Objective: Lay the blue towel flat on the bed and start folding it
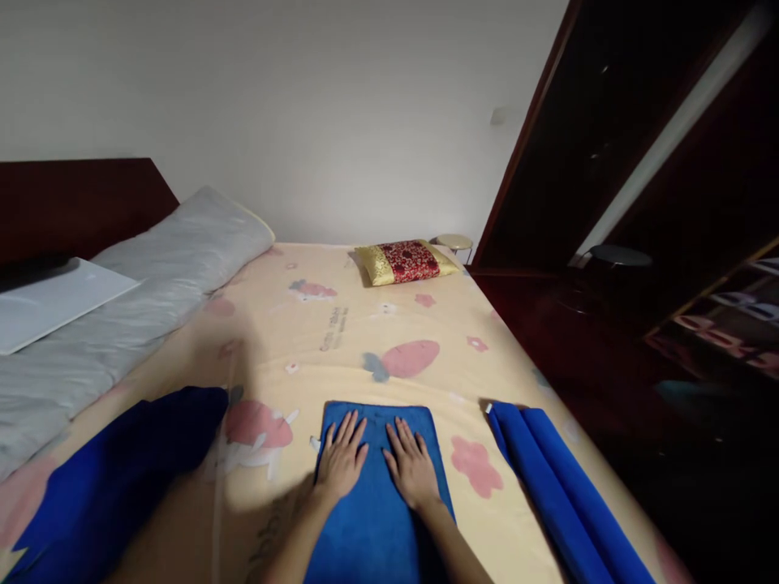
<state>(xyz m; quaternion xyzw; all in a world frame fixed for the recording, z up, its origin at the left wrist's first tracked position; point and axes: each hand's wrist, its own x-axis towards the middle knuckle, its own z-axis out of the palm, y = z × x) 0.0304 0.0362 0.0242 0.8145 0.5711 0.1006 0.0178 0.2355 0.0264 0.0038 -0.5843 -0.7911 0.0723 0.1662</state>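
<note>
A folded blue towel (377, 519) lies flat on the bed in front of me. My left hand (341, 461) and my right hand (412, 466) both rest palm-down on its far half, fingers spread, side by side and slightly apart. Neither hand grips anything. A second blue towel (563, 495), folded into a long narrow strip, lies to the right near the bed's edge. To the left sits a loose heap of blue cloth (115, 478).
The bed has a cream sheet (341, 324) with pink and blue prints. A grey quilt (152, 276) with a white board (49, 304) on it lies at the left. A red and gold pillow (405, 262) sits at the far end. Dark wooden furniture (639, 203) stands right.
</note>
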